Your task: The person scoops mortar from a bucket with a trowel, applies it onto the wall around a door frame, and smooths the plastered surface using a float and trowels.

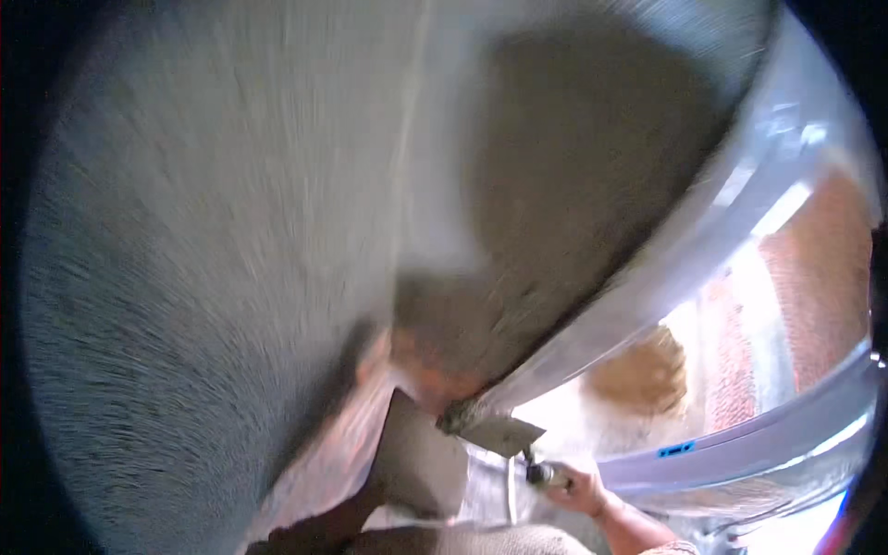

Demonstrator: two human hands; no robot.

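Grey plaster wall (231, 231) looms up-left of the right hand (578, 486), fingers clamped on the trowel (495, 432), blade angled toward it.

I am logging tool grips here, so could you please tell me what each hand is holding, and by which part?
The right hand holds a trowel by its handle. The left hand is dark and blurred beneath a flat board; its grip cannot be told.

A building site, mid-plastering. Grey, rough-rendered wall (213, 231) filling most of the view, with a darker damp patch of fresh plaster (573, 176). Bare red brick (823, 268) showing beyond a pale metal frame (703, 231) at the right. Mortar-smeared trowel (499, 430) against the wall's lower edge. Blurred throughout; daylight glaring in from outside.
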